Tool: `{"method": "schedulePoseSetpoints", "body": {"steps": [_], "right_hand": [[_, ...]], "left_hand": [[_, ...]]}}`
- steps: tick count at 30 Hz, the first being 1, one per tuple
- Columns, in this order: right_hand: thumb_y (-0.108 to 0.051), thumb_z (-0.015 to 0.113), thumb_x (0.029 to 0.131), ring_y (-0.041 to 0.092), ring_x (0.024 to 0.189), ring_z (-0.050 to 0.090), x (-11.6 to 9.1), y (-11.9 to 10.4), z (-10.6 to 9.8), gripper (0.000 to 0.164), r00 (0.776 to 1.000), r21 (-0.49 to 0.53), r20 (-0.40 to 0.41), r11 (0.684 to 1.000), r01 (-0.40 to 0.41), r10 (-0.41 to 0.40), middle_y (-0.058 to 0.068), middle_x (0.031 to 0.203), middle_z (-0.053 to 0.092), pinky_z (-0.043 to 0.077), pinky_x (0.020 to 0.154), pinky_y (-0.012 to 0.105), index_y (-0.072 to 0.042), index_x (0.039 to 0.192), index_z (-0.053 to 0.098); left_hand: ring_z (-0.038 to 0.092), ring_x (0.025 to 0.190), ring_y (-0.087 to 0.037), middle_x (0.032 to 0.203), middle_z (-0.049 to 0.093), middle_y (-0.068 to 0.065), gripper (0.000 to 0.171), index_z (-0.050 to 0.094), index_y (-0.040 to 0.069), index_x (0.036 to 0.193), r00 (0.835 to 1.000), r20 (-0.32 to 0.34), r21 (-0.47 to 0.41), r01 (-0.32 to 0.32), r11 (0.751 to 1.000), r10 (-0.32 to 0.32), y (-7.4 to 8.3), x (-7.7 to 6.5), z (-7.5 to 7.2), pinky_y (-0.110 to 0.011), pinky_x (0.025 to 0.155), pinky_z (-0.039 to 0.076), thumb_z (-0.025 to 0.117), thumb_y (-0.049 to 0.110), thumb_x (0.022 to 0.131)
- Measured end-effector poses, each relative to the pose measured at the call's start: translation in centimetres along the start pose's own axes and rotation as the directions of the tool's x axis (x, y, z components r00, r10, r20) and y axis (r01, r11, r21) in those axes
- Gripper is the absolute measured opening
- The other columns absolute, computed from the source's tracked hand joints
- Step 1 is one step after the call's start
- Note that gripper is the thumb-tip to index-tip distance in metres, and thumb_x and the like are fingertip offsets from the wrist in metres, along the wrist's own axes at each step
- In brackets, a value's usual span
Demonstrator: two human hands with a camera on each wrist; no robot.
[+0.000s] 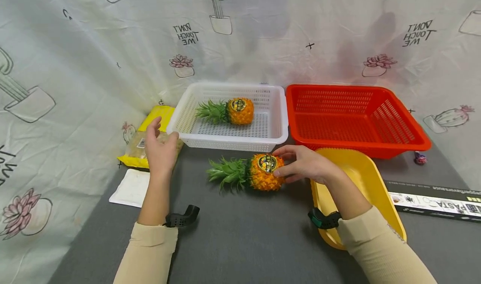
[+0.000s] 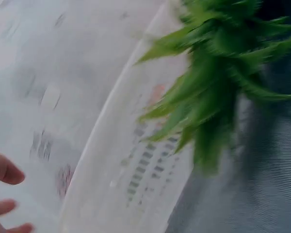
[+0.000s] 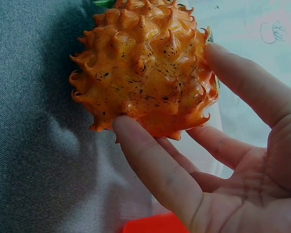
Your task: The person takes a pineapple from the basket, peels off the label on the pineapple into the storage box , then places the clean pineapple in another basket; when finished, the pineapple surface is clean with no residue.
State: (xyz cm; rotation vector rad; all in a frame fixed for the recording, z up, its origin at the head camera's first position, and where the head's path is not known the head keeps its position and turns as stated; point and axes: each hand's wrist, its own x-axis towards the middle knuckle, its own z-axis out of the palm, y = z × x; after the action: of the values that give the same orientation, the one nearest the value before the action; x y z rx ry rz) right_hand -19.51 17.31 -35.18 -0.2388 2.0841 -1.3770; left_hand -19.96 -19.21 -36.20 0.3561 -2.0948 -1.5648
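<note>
A small pineapple (image 1: pixel 267 172) with a glossy, spiky orange body, a round black-and-gold label and green leaves lies on its side on the dark table, leaves to the left. My right hand (image 1: pixel 306 164) holds its base end. In the right wrist view, fingertips (image 3: pixel 128 128) press the base and side of the pineapple (image 3: pixel 143 73). My left hand (image 1: pixel 161 148) is raised at the left end of a white basket (image 1: pixel 233 141), fingers apart and holding nothing. Inside that basket lies a second pineapple (image 1: pixel 241 111), its leaves also pointing left.
A red basket (image 1: pixel 357 144) stands right of the white one. Under my right forearm sits a yellow tray (image 1: pixel 349 158). A yellow bag (image 1: pixel 137 162) and white packet (image 1: pixel 130 188) lie left, a long black-and-white box (image 1: pixel 436 200) right. A printed curtain (image 1: pixel 263 46) hangs behind.
</note>
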Motion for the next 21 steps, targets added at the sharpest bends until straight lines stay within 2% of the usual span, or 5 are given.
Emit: {"method": "schedulePoseSetpoints", "body": {"steps": [3, 7, 11, 15, 21], "right_hand": [[-0.02, 0.082, 0.088, 0.037, 0.124, 0.059, 0.1, -0.1, 0.1, 0.069, 1.0, -0.007, 0.002, 1.0, 0.006, -0.006, 0.024, 0.146, 0.049, 0.061, 0.091, 0.046, -0.004, 0.147, 0.049], [-0.019, 0.082, 0.089, 0.036, 0.122, 0.061, 0.1, -0.1, 0.2, 0.069, 1.0, -0.005, 0.0, 1.0, 0.002, -0.002, 0.024, 0.146, 0.048, 0.061, 0.092, 0.046, -0.004, 0.147, 0.049], [-0.022, 0.083, 0.087, 0.036, 0.124, 0.059, 0.0, -0.2, 0.3, 0.07, 1.0, -0.04, -0.009, 0.999, 0.004, -0.004, 0.023, 0.147, 0.05, 0.06, 0.093, 0.044, -0.006, 0.147, 0.05], [-0.025, 0.083, 0.087, 0.036, 0.124, 0.058, 0.0, -0.2, 0.4, 0.07, 1.0, -0.102, -0.025, 0.995, 0.013, -0.016, 0.022, 0.146, 0.053, 0.06, 0.094, 0.042, -0.007, 0.146, 0.051], [-0.024, 0.082, 0.088, 0.037, 0.125, 0.056, -0.1, -0.2, 0.3, 0.069, 0.999, -0.138, -0.017, 0.99, 0.033, -0.036, 0.021, 0.143, 0.056, 0.059, 0.096, 0.044, -0.006, 0.146, 0.051]], "left_hand": [[0.047, 0.126, -0.039, 0.14, 0.049, -0.024, 0.059, 0.055, 0.004, 0.146, 0.963, -0.002, 0.093, -0.266, 0.959, 0.268, 0.7, -1.9, 1.1, -0.046, 0.101, 0.039, 0.063, 0.005, 0.087], [0.056, 0.117, -0.04, 0.134, 0.055, -0.023, 0.051, 0.059, 0.003, 0.141, 0.871, 0.289, 0.077, -0.435, 0.897, 0.398, 1.7, -4.3, 2.4, -0.05, 0.098, 0.046, 0.063, 0.007, 0.091], [0.06, 0.119, -0.034, 0.137, 0.059, -0.015, 0.047, 0.06, 0.011, 0.143, 0.709, 0.635, 0.095, -0.467, 0.879, 0.308, 3.2, -5.6, 3.2, -0.054, 0.099, 0.05, 0.068, 0.018, 0.097], [0.059, 0.125, -0.031, 0.141, 0.058, -0.008, 0.057, 0.057, 0.016, 0.147, 0.544, 0.818, 0.168, -0.536, 0.827, 0.187, 4.6, -6.0, 4.0, -0.054, 0.103, 0.049, 0.072, 0.033, 0.096], [0.054, 0.134, -0.027, 0.145, 0.056, -0.005, 0.065, 0.056, 0.016, 0.148, 0.42, 0.9, 0.196, -0.633, 0.749, 0.12, 5.4, -6.2, 5.8, -0.052, 0.11, 0.046, 0.077, 0.038, 0.09]]}}
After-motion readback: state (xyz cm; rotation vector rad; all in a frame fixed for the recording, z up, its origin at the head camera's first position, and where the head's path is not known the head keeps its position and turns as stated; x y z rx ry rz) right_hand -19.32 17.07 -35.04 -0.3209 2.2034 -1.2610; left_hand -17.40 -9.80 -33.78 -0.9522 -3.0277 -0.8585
